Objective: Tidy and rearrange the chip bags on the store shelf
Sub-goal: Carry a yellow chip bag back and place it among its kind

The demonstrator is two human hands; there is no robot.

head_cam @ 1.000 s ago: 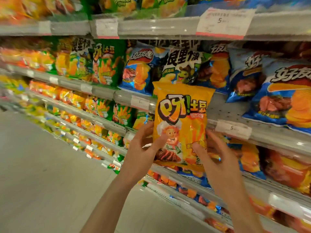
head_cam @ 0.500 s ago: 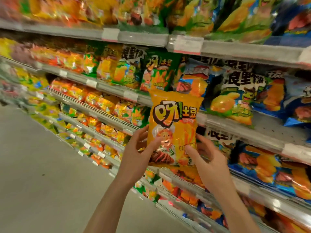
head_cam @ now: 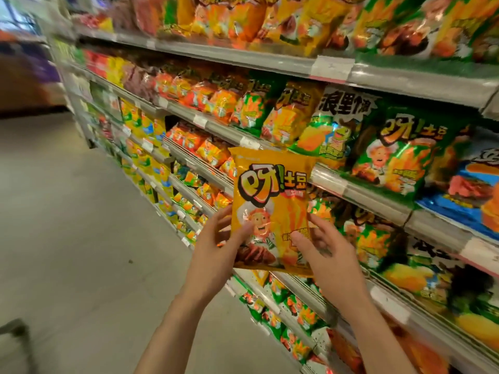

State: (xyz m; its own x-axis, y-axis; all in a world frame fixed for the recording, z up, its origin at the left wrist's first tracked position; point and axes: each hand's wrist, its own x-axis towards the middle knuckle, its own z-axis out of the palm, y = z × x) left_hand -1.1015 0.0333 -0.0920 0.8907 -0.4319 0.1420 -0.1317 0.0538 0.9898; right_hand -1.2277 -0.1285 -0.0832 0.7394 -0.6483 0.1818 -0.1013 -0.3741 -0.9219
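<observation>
I hold a yellow-orange chip bag (head_cam: 272, 193) upright in front of the shelves, its printed front facing me. My left hand (head_cam: 216, 247) grips its lower left edge, thumb on the front. My right hand (head_cam: 324, 255) grips the lower right edge, thumb pressed on the front. Behind the bag, a shelf (head_cam: 359, 190) carries a matching yellow bag (head_cam: 286, 117), a green wave-chip bag (head_cam: 329, 125) and a green bag of the same brand (head_cam: 397, 152).
Several tiers of shelving packed with chip bags run from the right foreground back to the far left. Price tags (head_cam: 332, 68) hang on the shelf rails. Grey floor (head_cam: 81, 238) fills the left. A dark object (head_cam: 13, 330) shows at the bottom-left corner.
The view has swung left along the aisle. The bag, still in both hands, now stands before the yellow and green bags instead of the blue ones.
</observation>
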